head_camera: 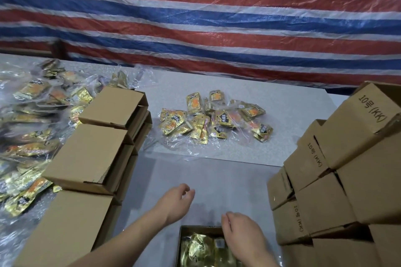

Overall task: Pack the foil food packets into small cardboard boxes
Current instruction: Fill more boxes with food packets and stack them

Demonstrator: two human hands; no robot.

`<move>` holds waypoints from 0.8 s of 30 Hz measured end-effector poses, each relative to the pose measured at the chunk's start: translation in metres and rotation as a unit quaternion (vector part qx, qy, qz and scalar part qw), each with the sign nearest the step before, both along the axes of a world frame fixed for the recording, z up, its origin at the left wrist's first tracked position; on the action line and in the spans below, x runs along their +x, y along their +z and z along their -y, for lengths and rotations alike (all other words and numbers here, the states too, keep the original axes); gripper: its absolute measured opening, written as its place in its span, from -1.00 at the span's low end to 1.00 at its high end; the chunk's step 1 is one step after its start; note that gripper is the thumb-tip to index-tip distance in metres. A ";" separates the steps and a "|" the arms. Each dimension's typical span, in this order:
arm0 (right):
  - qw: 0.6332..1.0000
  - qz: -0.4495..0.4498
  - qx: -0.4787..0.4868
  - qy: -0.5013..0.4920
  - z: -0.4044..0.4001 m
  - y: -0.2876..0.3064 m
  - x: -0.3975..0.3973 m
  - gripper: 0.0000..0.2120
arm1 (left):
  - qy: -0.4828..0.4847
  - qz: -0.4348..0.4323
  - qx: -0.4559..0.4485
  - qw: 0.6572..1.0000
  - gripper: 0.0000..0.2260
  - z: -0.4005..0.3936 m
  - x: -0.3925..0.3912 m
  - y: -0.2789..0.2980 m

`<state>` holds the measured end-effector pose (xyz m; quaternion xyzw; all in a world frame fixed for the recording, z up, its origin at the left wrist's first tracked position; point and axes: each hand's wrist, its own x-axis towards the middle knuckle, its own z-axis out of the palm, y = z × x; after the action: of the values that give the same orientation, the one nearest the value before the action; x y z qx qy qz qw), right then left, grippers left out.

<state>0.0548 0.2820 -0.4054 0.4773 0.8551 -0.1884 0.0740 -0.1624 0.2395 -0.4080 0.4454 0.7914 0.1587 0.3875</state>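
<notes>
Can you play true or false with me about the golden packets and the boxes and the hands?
1. The open box near the person already has gold packets in it. True.
2. The left hand is holding a packet. False: its fingers are loosely curled and it holds nothing.
3. A small pile of packets lies in the middle of the table. True.
4. The stacked boxes on the right are blue. False: they are brown cardboard.
5. The right hand is over the open box. True.
</notes>
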 end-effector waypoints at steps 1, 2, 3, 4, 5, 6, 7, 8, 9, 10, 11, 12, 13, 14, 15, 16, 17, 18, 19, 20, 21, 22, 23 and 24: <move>1.000 0.007 0.013 -0.004 0.002 -0.002 0.001 -0.61 | -0.001 0.026 -0.009 1.000 -0.60 0.010 0.007 -0.004; 1.000 0.009 0.019 -0.007 0.004 -0.003 0.000 -0.59 | 0.010 0.054 -0.013 0.998 -0.56 0.021 0.015 -0.009; 1.000 0.006 0.018 -0.009 0.005 -0.003 0.000 -0.57 | 0.028 0.080 -0.013 0.996 -0.54 0.033 0.021 -0.013; 1.000 -0.005 0.012 -0.014 0.007 -0.002 0.000 -0.55 | 0.048 0.103 -0.007 0.994 -0.53 0.045 0.027 -0.017; 1.000 -0.020 0.001 -0.022 0.009 0.000 0.003 -0.53 | 0.072 0.123 0.000 0.990 -0.55 0.054 0.031 -0.020; 0.999 -0.034 -0.014 -0.032 0.010 0.001 0.008 -0.50 | 0.094 0.143 0.009 0.985 -0.58 0.061 0.033 -0.022; 0.998 -0.047 -0.036 -0.038 0.012 0.002 0.015 -0.46 | 0.112 0.155 0.011 0.981 -0.61 0.067 0.035 -0.025; 0.996 -0.055 -0.058 -0.040 0.014 0.005 0.022 -0.44 | 0.123 0.156 0.010 0.980 -0.63 0.072 0.036 -0.027; 0.995 -0.050 -0.076 -0.035 0.017 0.008 0.029 -0.46 | 0.124 0.150 0.007 0.981 -0.64 0.077 0.039 -0.028; 0.996 -0.031 -0.085 -0.024 0.021 0.011 0.034 -0.52 | 0.119 0.140 -0.001 0.983 -0.64 0.081 0.041 -0.029; 0.997 -0.005 -0.081 -0.011 0.025 0.014 0.037 -0.59 | 0.115 0.127 -0.011 0.985 -0.65 0.085 0.044 -0.028; 0.998 0.020 -0.066 0.000 0.029 0.016 0.037 -0.68 | 0.119 0.119 -0.026 0.985 -0.68 0.088 0.047 -0.026; 0.998 0.041 -0.050 0.006 0.032 0.018 0.036 -0.74 | 0.129 0.122 -0.028 0.984 -0.75 0.090 0.051 -0.023; 0.997 0.062 -0.038 0.007 0.036 0.022 0.034 -0.75 | 0.147 0.137 -0.024 0.979 -0.86 0.091 0.055 -0.019; 0.996 0.079 -0.032 0.004 0.039 0.026 0.031 -0.72 | 0.163 0.158 -0.017 0.974 -0.96 0.092 0.058 -0.016; 0.996 0.088 -0.033 -0.001 0.042 0.031 0.030 -0.69 | 0.173 0.170 -0.009 0.970 -0.90 0.093 0.061 -0.011; 0.995 0.089 -0.036 -0.007 0.046 0.037 0.030 -0.69 | 0.175 0.176 0.003 0.969 -0.84 0.095 0.063 -0.006; 0.996 0.085 -0.036 -0.014 0.050 0.045 0.031 -0.70 | 0.170 0.180 0.009 0.969 -0.80 0.097 0.065 0.002; 0.996 0.078 -0.033 -0.024 0.054 0.054 0.033 -0.71 | 0.158 0.179 0.016 0.971 -0.78 0.099 0.066 0.011; 0.997 0.069 -0.026 -0.036 0.058 0.065 0.035 -0.71 | 0.146 0.178 0.024 0.973 -0.77 0.100 0.066 0.024; 0.997 0.060 -0.017 -0.046 0.061 0.077 0.037 -0.70 | 0.133 0.172 0.039 0.975 -0.77 0.099 0.064 0.037; 0.997 0.051 -0.005 -0.053 0.064 0.092 0.040 -0.70 | 0.118 0.172 0.055 0.976 -0.78 0.098 0.061 0.052; 0.998 0.040 0.006 -0.057 0.067 0.109 0.042 -0.72 | 0.103 0.181 0.068 0.976 -0.80 0.096 0.059 0.069; 0.998 0.028 0.015 -0.062 0.069 0.127 0.045 -0.75 | 0.093 0.203 0.076 0.972 -0.83 0.096 0.057 0.088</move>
<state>0.0996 0.2131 -0.2782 0.5356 0.8241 -0.1669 0.0786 -0.1052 0.1437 -0.3205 0.3569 0.7198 0.3404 0.4885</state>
